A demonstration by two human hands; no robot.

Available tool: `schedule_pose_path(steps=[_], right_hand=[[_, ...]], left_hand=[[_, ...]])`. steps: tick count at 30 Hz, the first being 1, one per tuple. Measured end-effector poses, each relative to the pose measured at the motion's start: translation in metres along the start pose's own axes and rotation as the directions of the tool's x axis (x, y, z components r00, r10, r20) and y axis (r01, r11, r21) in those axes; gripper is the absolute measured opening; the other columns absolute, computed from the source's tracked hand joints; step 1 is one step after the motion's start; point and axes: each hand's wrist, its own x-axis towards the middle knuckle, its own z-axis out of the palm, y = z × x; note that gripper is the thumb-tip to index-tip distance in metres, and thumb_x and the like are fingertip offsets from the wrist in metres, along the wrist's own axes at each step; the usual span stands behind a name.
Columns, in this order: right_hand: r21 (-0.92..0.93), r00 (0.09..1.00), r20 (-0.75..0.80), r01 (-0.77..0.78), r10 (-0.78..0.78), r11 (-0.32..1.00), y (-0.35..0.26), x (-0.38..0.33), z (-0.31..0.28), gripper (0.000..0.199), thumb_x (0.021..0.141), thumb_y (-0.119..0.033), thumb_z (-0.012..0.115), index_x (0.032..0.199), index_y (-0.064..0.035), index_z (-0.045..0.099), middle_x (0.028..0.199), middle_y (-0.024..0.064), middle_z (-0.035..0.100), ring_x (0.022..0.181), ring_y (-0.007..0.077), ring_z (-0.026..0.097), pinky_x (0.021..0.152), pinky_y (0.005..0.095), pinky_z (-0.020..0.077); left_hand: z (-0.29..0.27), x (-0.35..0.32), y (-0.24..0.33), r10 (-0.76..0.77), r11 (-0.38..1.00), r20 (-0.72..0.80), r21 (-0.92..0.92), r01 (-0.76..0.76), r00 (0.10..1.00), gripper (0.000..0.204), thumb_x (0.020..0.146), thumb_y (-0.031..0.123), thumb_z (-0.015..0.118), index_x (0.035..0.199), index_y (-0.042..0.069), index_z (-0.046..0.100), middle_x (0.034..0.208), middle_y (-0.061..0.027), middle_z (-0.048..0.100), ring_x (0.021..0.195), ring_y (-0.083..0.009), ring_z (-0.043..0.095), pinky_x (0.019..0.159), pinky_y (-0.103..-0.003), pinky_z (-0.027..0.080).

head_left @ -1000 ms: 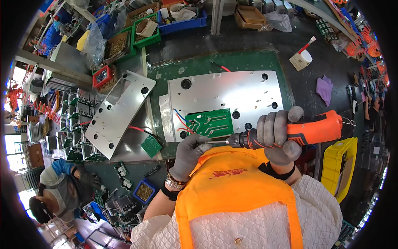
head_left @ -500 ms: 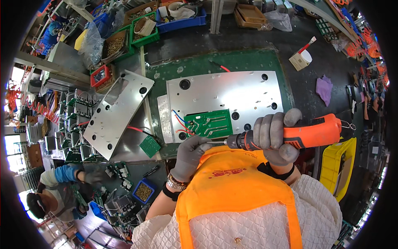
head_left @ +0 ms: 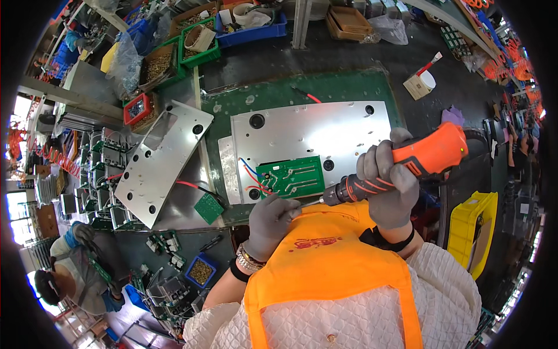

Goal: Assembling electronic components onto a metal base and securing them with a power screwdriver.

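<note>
Along the desk's far edge I count two green bins (head_left: 200,49) and one blue bin (head_left: 250,32) of parts. My right hand (head_left: 390,186) grips the orange screwdriver (head_left: 407,166); my left hand (head_left: 270,224) pinches its bit over one green circuit board (head_left: 290,177).

Both hands are in plain grey knit work gloves, left hand (head_left: 270,224) and right hand (head_left: 390,186) alike. Left wrist has a beaded bracelet plus a black band right under the glove cuff, and the right wrist has a black band too. Sleeves are white and quilted in a diamond pattern, with a bright orange apron over the front showing a small red print.
</note>
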Motion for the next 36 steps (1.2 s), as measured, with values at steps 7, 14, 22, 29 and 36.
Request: schedule_pose_path(steps=[7,14,22,29,36], right_hand=[[0.046,0.99,0.134,0.042,-0.048,0.998,0.006,0.002,-0.006,0.045,0.083,-0.019,0.063,0.123,-0.0112,0.043,0.072,-0.0036,0.048,0.06,0.0097,0.045,0.06,0.0274,0.039],[0.078,1.0,-0.004,0.013,-0.013,0.997,0.008,0.005,-0.016,0.043,0.083,-0.017,0.061,0.122,-0.0097,0.044,0.072,-0.0032,0.047,0.062,0.0093,0.044,0.062,0.0271,0.039],[0.122,0.993,0.12,-0.003,-0.012,0.993,0.009,0.009,-0.026,0.042,0.083,-0.016,0.059,0.122,-0.0103,0.045,0.074,-0.0024,0.047,0.063,0.0112,0.046,0.065,0.0302,0.041],[0.169,0.997,-0.082,0.0,0.014,0.986,0.009,0.02,-0.034,0.041,0.087,-0.015,0.056,0.126,-0.0097,0.044,0.081,0.0007,0.049,0.073,0.0133,0.048,0.074,0.0346,0.0437],[-0.001,0.974,-0.103,0.2,-0.2,0.98,0.002,0.029,-0.056,0.042,0.088,-0.014,0.057,0.127,-0.0076,0.043,0.083,0.0012,0.052,0.076,0.0153,0.051,0.077,0.0359,0.0453]], left_hand=[[0.001,0.0,0.0,-0.245,0.926,0.093,-0.273,0.262,0.965,0.013,0.08,0.01,0.074,0.09,0.002,0.071,0.081,-0.0085,0.064,0.07,-0.0198,0.06,0.065,-0.03,0.048],[0.002,0.006,-0.004,-0.293,0.886,0.173,-0.321,0.335,0.94,0.019,0.081,0.015,0.077,0.089,-0.001,0.072,0.081,-0.0055,0.065,0.074,-0.013,0.059,0.067,-0.028,0.046],[0.005,0.007,-0.009,-0.33,0.766,0.277,-0.48,0.427,0.903,0.02,0.081,0.012,0.076,0.095,-0.001,0.07,0.086,-0.0073,0.066,0.077,-0.0135,0.06,0.07,-0.027,0.047],[0.005,0.015,-0.006,-0.172,0.974,0.035,-0.141,0.175,0.984,0.031,0.078,0.02,0.078,0.102,0.003,0.069,0.077,-0.0084,0.061,0.069,-0.0201,0.058,0.064,-0.032,0.046],[0.016,0.035,-0.028,0.042,0.878,0.015,0.476,-0.045,0.999,0.037,0.074,0.028,0.078,0.103,0.008,0.069,0.072,-0.0094,0.062,0.069,-0.0295,0.063,0.06,-0.04,0.047]])
